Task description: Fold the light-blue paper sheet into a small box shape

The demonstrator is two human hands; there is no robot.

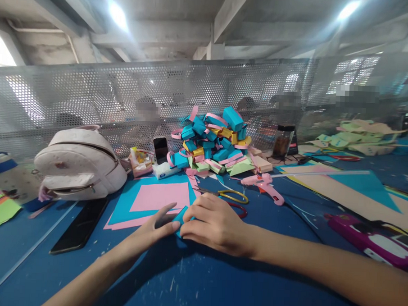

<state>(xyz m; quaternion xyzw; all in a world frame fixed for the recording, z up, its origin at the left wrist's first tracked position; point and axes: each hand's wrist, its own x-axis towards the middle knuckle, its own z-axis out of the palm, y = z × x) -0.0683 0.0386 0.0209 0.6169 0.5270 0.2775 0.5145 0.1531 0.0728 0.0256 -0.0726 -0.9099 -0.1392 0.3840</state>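
A small folded piece of blue paper (180, 213) is held between my two hands, low over the blue table. My left hand (160, 225) pinches its near left side with the thumb, the index finger stretched out behind. Curled fingers of my right hand (217, 223) grip it from the right and hide much of it. Just beyond lie flat sheets of pink paper (161, 196) and blue paper (129, 195). Scissors with yellow handles (236, 196) and a pink glue gun (265, 185) rest behind my right hand.
A heap of blue, pink and yellow paper pieces (207, 139) stands at the back. On the left are a white backpack (85, 161) and a black phone (81, 226). A magenta power strip (369, 241) lies at right. A perforated metal screen (112, 95) borders the far side.
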